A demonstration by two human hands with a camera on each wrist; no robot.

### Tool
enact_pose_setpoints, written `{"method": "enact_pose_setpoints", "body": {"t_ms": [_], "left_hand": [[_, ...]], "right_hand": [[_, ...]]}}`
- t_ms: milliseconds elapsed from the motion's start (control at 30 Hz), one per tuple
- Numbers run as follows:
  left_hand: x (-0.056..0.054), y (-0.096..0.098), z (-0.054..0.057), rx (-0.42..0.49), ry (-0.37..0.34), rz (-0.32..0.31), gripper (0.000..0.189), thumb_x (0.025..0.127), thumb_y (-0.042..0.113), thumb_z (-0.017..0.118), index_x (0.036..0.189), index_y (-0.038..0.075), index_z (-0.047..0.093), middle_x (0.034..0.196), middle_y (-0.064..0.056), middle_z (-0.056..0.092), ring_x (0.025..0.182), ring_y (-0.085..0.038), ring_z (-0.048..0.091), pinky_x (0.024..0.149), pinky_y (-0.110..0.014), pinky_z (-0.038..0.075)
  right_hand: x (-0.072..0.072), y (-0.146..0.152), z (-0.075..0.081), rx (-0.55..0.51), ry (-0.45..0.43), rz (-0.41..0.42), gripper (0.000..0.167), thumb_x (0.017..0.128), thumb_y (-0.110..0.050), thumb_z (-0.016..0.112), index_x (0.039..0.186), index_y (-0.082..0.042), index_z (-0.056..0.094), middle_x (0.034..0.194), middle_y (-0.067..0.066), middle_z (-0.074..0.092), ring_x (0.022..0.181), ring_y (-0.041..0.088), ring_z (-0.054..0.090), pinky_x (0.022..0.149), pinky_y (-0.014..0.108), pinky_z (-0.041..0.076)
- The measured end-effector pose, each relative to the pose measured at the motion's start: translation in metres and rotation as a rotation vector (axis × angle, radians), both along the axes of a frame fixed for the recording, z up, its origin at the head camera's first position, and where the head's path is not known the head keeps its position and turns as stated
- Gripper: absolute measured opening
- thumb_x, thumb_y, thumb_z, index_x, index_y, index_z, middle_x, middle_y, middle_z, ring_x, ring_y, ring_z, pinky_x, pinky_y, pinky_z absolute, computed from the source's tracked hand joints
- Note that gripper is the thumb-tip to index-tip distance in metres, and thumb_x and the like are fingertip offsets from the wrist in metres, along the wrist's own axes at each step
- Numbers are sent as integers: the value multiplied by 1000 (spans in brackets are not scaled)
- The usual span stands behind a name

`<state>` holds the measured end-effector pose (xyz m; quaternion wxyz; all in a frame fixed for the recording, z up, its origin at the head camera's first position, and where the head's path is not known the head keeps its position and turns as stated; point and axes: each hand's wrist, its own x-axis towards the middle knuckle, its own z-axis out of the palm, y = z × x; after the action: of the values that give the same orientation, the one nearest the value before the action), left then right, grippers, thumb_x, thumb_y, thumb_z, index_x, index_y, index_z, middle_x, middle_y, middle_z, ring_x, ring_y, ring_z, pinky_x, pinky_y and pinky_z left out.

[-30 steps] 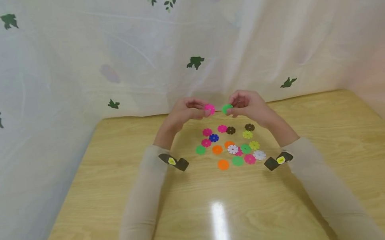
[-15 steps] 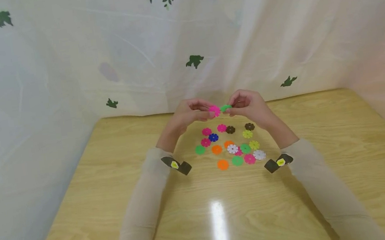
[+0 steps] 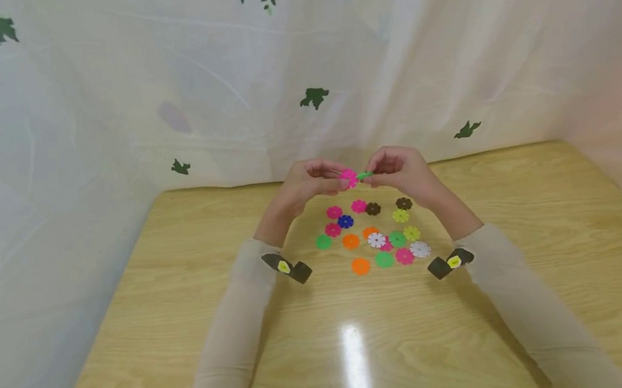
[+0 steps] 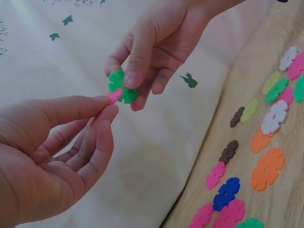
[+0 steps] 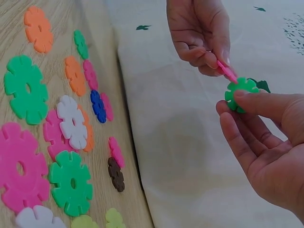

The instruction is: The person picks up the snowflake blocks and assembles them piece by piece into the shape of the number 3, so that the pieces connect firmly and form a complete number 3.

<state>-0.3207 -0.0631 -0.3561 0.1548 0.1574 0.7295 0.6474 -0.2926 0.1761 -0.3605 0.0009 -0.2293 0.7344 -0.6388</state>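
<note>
Between thumb and fingers, my left hand pinches a pink notched plastic disc. My right hand pinches a green notched disc the same way. Both are held up over the far part of the table. In the left wrist view the pink disc's edge meets the rim of the green disc, the two standing at an angle to each other. Whether their slots are engaged I cannot tell. Fingers cover part of each disc.
Several flower-shaped discs lie flat below the hands, among them a blue disc, an orange disc and a white disc; some overlap. The wooden table ends at a pale curtain behind the hands.
My left hand has moved right, bringing the pink disc from apart to against the green one. The green disc has turned more edge-on to the head view. The discs on the table lie unchanged.
</note>
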Motion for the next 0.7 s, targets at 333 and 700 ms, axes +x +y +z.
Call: {"method": "enact_pose_setpoints", "body": {"t_ms": [333, 700], "left_hand": [[3, 2, 1, 26, -6, 6, 27, 88, 3, 77, 115, -1, 73, 92, -2, 76, 101, -42, 70, 97, -51, 58], [2, 3, 0, 31, -31, -24, 24, 88, 4, 78, 112, 1, 75, 87, 0, 77, 84, -21, 74, 94, -46, 60]], "right_hand": [[0, 2, 1, 52, 90, -24, 12, 90, 4, 72, 97, 14, 68, 88, 0, 75, 78, 12, 72, 75, 23, 62], [1, 6, 3, 70, 125, -8, 8, 89, 9, 71, 95, 14, 69, 86, -2, 75, 76, 11, 73, 74, 24, 62]]}}
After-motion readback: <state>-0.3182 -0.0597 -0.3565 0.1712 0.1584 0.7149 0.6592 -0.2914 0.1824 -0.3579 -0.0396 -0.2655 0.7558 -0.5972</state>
